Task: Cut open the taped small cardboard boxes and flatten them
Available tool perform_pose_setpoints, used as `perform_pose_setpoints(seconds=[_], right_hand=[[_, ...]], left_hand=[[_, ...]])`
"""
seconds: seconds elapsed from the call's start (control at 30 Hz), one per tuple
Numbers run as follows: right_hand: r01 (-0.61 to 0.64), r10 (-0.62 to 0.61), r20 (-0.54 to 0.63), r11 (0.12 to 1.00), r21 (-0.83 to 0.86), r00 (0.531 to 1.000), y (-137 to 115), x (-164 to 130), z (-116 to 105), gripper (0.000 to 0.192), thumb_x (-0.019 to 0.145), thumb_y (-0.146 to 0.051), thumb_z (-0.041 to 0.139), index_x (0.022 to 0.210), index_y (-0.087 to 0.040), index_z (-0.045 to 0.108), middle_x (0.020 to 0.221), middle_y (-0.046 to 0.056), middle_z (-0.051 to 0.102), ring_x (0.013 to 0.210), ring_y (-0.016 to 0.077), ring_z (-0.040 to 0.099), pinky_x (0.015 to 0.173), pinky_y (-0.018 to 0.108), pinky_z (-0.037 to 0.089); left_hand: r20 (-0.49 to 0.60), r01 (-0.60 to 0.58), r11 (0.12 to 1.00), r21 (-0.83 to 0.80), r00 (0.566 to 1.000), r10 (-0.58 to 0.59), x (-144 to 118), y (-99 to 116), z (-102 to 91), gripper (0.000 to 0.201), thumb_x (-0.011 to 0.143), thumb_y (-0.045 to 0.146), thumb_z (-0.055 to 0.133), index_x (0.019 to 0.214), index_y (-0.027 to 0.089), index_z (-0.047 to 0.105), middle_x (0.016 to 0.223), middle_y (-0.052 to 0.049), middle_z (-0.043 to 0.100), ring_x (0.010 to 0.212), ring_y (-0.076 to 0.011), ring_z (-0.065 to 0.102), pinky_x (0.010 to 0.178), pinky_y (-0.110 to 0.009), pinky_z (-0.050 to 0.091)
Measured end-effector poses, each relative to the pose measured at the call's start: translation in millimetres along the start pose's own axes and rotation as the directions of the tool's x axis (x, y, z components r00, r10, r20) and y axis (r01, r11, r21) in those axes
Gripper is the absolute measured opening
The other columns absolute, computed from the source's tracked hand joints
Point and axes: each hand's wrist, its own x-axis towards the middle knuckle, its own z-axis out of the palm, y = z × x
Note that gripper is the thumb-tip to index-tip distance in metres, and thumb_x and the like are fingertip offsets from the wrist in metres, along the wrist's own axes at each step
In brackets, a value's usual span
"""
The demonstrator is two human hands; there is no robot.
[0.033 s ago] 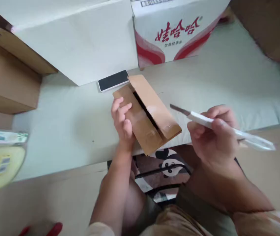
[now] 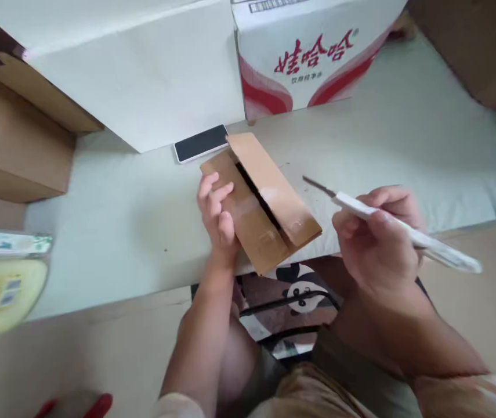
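My left hand [image 2: 217,217] grips the left side of a small brown cardboard box [image 2: 245,212], fingers bent over its edge. The box is tilted, and a dark gap runs between its two top flaps, the right one a little raised. My right hand [image 2: 378,238] is closed around the white handle of a utility knife [image 2: 356,206]. Its blade is out and points up and left toward the box, apart from it. A dark-screened phone [image 2: 201,143] with a white edge lies just behind the box.
A white carton with red lettering [image 2: 308,64] and a large plain white box [image 2: 165,75] stand at the back of the pale-covered surface [image 2: 143,203]. Brown cardboard boxes [image 2: 17,133] stand at left, near a yellow package [image 2: 8,290]. Below is a panda-patterned stool [image 2: 302,299].
The knife has turned slightly in my right hand: its rear end is lower and further left, its blade tip slightly higher. My left hand and the box look unmoved.
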Motion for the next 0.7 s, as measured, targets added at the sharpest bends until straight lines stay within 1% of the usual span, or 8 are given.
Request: perform_pose_setpoints(seconds=[0.07,0.13,0.23,0.3,0.37,0.53,0.63,0.7], right_hand=[[0.053,-0.056,-0.01,0.979,-0.197,0.998,7,1,-6,0.017,0.083,-0.039,0.075,0.093,-0.029,0.065,0.071,-0.004,0.059,0.055,0.012,0.055,0.053,0.029,0.044],[0.077,-0.077,0.017,0.909,-0.409,0.997,19,7,-13,0.019,0.087,-0.043,0.07,0.1,-0.03,0.065,0.073,-0.003,0.062,0.06,0.0148,0.059,0.057,0.032,0.047],[0.074,0.0,0.108,0.724,-0.686,0.994,44,20,-25,0.022,0.094,-0.044,0.059,0.106,-0.027,0.064,0.071,-0.001,0.064,0.062,0.0185,0.063,0.059,0.033,0.048],[0.107,0.076,0.187,0.587,-0.802,0.979,60,27,-31,0.026,0.093,-0.041,0.057,0.112,-0.025,0.064,0.08,0.004,0.071,0.07,0.0219,0.067,0.063,0.035,0.049],[0.159,0.138,0.258,0.497,-0.853,0.956,71,29,-34,0.033,0.091,-0.038,0.057,0.12,-0.023,0.062,0.098,0.009,0.075,0.082,0.0258,0.07,0.068,0.036,0.05],[0.262,0.288,0.416,0.45,-0.854,0.862,70,23,-27,0.042,0.094,-0.027,0.05,0.135,-0.018,0.055,0.117,0.014,0.074,0.098,0.0295,0.07,0.079,0.04,0.052],[0.342,0.33,0.426,0.283,-0.896,0.843,62,23,-27,0.057,0.086,-0.008,0.048,0.142,-0.017,0.053,0.127,0.017,0.07,0.115,0.0356,0.065,0.086,0.046,0.051],[0.327,0.405,0.382,0.201,-0.923,0.831,60,25,-29,0.069,0.083,-0.004,0.046,0.151,-0.015,0.045,0.132,0.02,0.068,0.123,0.0384,0.061,0.089,0.05,0.051]], left_hand=[[-0.003,0.029,1.0,-0.003,1.0,-0.029,-1,0,0.3,0.052,0.102,0.058,0.027,0.12,0.024,0.062,0.142,-0.01,0.052,0.138,-0.0301,0.048,0.119,-0.047,0.034],[-0.005,0.045,0.999,-0.015,0.999,-0.045,-1,0,0.4,0.051,0.102,0.058,0.028,0.12,0.024,0.063,0.143,-0.01,0.052,0.138,-0.0304,0.048,0.119,-0.047,0.035],[-0.004,0.046,0.998,-0.048,0.999,-0.046,-1,0,-0.8,0.05,0.102,0.056,0.03,0.121,0.025,0.063,0.144,-0.009,0.051,0.14,-0.0301,0.046,0.119,-0.047,0.034],[0.002,0.052,0.996,-0.07,0.999,-0.052,0,-1,-3.7,0.047,0.103,0.053,0.031,0.121,0.025,0.064,0.144,-0.009,0.051,0.139,-0.0291,0.046,0.119,-0.047,0.034],[0.015,0.063,0.995,-0.075,0.998,-0.062,1,-3,-9.1,0.044,0.103,0.051,0.034,0.119,0.025,0.065,0.142,-0.009,0.052,0.138,-0.0282,0.047,0.12,-0.046,0.033],[-0.022,0.115,0.987,-0.108,0.993,-0.118,0,-14,-29.8,0.042,0.099,0.057,0.044,0.114,0.025,0.067,0.138,-0.008,0.055,0.137,-0.0275,0.049,0.12,-0.045,0.033],[-0.068,0.218,0.957,-0.189,0.97,-0.234,-1,-16,-41.3,0.044,0.09,0.064,0.053,0.106,0.026,0.069,0.137,-0.006,0.057,0.138,-0.0281,0.048,0.118,-0.043,0.036],[-0.109,0.311,0.887,-0.341,0.924,-0.366,0,-15,-48.1,0.047,0.085,0.069,0.055,0.1,0.027,0.069,0.136,-0.005,0.06,0.136,-0.029,0.051,0.112,-0.042,0.043]])
